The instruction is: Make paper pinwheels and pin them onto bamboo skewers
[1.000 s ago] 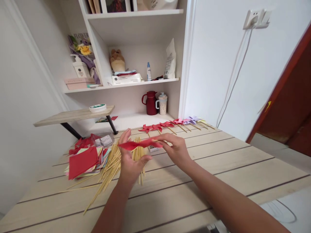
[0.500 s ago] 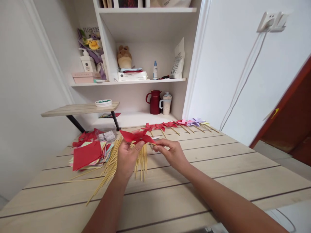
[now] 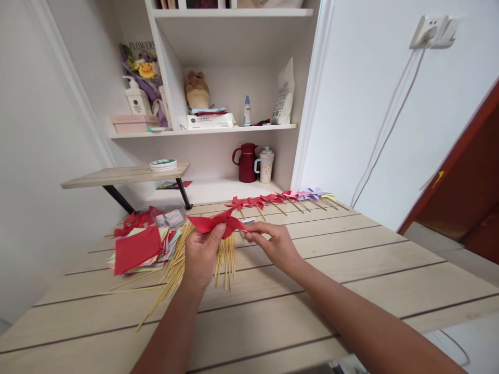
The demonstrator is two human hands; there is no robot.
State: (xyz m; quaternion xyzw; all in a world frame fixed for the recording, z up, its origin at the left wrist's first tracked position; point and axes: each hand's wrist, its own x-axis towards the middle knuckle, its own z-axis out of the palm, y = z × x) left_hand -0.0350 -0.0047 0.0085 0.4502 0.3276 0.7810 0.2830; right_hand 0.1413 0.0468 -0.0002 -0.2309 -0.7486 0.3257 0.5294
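- Your fingers [image 3: 218, 231] of the left hand [image 3: 202, 254] are closed on the middle of a red paper pinwheel [image 3: 218, 222]; the thumb presses on its centre from your side and the other fingers are behind the paper.
- Your right hand [image 3: 273, 244] pinches with thumb and forefinger just at the right tip of the pinwheel. Something small is between those fingertips (it is too small to tell what it is).
- The pinwheel is held in the air above the table [image 3: 351, 270], a little over the loose bamboo sticks [image 3: 224, 259]. Its long axis runs left to right, almost level, so the right blade points directly toward your right fingertips.
- The left hand is nearer to the centre of the pinwheel and the right hand is nearer to its right end; the two hands are close together but do not touch.
- More bamboo sticks lie in a fan to the left of your left wrist, and beside them is a pile of coloured paper squares [image 3: 138, 249] with a red one on top.
- At the far edge of the table lies a row of finished pinwheels [image 3: 280, 198], red ones first, then pink and purple, each on a stick.
- Behind is a white shelf [image 3: 218, 129] with a red jug [image 3: 246, 163] and a cup.
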